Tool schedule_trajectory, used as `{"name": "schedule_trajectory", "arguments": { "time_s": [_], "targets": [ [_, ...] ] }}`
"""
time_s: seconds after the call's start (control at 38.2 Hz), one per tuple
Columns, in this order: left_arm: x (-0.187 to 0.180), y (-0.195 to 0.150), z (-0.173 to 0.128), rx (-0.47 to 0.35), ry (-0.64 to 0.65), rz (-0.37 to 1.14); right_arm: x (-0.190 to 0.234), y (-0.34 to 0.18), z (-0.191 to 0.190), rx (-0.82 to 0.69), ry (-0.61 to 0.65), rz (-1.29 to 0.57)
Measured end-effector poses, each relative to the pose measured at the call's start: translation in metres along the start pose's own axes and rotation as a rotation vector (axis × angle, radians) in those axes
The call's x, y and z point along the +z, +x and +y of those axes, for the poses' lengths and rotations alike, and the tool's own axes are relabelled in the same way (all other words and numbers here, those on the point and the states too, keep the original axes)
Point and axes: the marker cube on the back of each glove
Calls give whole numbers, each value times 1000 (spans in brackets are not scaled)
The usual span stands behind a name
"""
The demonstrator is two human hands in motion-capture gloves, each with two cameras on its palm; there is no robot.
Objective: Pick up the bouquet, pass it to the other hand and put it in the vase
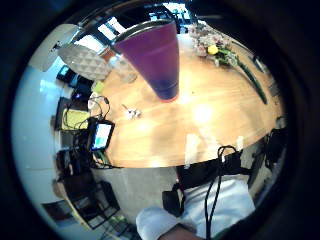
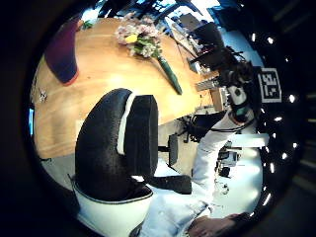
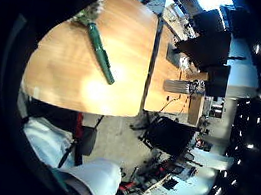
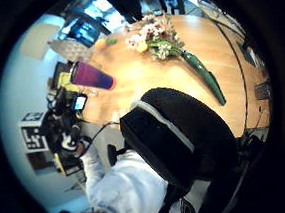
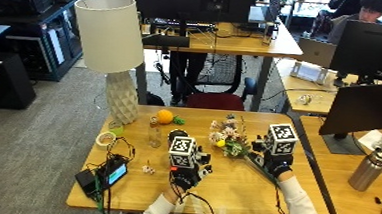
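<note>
The bouquet (image 5: 227, 139) lies flat on the wooden table (image 5: 239, 197), pale flowers toward the middle and its green wrapped stem (image 3: 100, 51) running to the near right. My right hand (image 5: 279, 167) hovers over the stem's end, holding nothing; its thumb (image 4: 180, 133) shows in front of the bouquet (image 4: 157, 40). The vase (image 5: 177, 133), a tall tapered cup, stands upright left of the flowers, mostly hidden in the outside view. My left hand (image 5: 185, 177) hangs just in front of it with relaxed fingers and nothing in it. The vase (image 1: 155, 55) looms near that palm, with the bouquet (image 1: 215, 47) behind.
A white lamp (image 5: 111, 47) stands at the table's far left, with an orange (image 5: 164, 116) and a clear bottle (image 5: 153, 132) beside it. A tape roll (image 5: 105, 138) and a small screen device with cables (image 5: 110, 174) lie at the left edge. A monitor desk adjoins on the right.
</note>
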Motion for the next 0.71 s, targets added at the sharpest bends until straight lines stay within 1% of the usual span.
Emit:
{"name": "schedule_trajectory", "arguments": {
  "time_s": [0.18, 0.31, 0.47, 0.6, 0.71],
  "targets": [
    [1, -9, -1, -23, -3, 1, -8, -5, 14, -23, 3, -8],
    [0, -10, 1, -20, -24, 5, -8, -5, 12, -23, 0, -6],
    [-2, -6, -8, 10, -23, 6, -8, -3, 1, -13, -67, -44],
    [-5, 2, -10, 34, -30, 6, 4, 9, -17, 11, -133, -70],
    [1, 6, -16, 55, -25, 8, 0, 21, -26, 64, -142, -57]
  ]
}}
